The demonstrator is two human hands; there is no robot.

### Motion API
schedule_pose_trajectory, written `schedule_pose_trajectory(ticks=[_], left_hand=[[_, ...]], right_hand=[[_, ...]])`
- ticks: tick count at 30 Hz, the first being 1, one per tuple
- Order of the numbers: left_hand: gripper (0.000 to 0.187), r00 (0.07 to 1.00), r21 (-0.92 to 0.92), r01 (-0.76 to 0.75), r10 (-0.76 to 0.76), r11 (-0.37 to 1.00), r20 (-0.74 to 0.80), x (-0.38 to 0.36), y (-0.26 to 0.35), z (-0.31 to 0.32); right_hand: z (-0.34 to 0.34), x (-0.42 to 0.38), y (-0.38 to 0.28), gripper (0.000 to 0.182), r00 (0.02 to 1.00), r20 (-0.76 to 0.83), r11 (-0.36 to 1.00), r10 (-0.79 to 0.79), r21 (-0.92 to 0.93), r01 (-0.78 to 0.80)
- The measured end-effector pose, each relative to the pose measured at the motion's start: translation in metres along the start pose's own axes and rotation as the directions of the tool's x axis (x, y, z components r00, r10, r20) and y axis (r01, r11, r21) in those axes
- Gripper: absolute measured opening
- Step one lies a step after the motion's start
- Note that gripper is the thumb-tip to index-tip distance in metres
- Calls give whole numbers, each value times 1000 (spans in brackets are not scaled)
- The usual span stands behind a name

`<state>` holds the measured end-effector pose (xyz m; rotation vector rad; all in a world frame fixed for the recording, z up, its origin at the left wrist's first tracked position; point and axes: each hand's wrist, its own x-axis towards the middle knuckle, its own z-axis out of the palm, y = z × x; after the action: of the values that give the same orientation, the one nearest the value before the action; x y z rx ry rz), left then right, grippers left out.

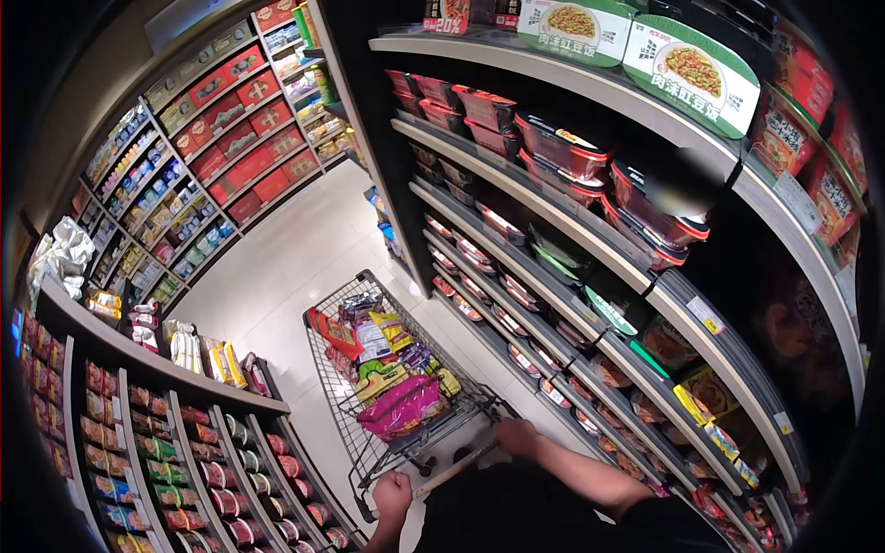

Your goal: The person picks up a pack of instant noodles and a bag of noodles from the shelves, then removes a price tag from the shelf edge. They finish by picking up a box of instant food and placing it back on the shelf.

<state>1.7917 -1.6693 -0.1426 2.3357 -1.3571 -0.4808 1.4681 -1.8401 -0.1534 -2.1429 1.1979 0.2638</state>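
Note:
A dark wire shopping cart [324, 371] stands in the aisle in front of me. My left hand [393, 495] is closed around the left end of its handle [457, 472]. At the right end, my right hand [517, 439] grips the same bar, its fingertips mostly hidden. Packaged goods fill the basket: a large magenta bag [403, 407] lies nearest me, with green packs [380, 381] just beyond it. Farther forward are a yellow bag [391, 330], a white pack [371, 341] and a red pack [334, 334].
Shelves [553, 198] with boxed and tray meals run close along my right. On the left, a low curved shelf unit [221, 392] carries cups and packets. A tall wall shelf [221, 120] with red boxes stands at the back, beyond the pale tiled floor [277, 241].

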Motion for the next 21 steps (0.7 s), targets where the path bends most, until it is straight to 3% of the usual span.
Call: schedule_pose_trajectory(ticks=[2,4,5,7,8,10,11,21], left_hand=[[33,997,-20,-71,71,997,-2,-6,-6,4],[31,998,-67,20,-24,998,-60,-9,-6,2],[31,999,-77,-5,1,997,-49,-8,0,2],[32,1000,-65,-3,1,998,-26,-9,3,-2],[32,1000,-68,-13,11,998,-27,-10,-7,4],[47,999,-58,27,-24,998,43,-9,-20,11],[40,998,-62,31,-28,998,60,-9,-17,8],[40,999,-157,-1,9,988,51,2,-14,15]], right_hand=[[17,7,4,21,999,38,999,33,-25,-32],[27,9,6,20,998,-5,996,61,-62,-61],[14,7,2,20,996,-20,994,85,-60,-87],[-6,-2,-10,19,990,111,995,84,-67,-77],[-5,0,-7,19,991,102,994,90,-67,-83],[-2,6,-5,19,988,124,995,90,-64,-83],[-1,7,-5,19,989,116,994,90,-65,-83],[5,11,-1,17,996,8,993,85,-88,-84]])
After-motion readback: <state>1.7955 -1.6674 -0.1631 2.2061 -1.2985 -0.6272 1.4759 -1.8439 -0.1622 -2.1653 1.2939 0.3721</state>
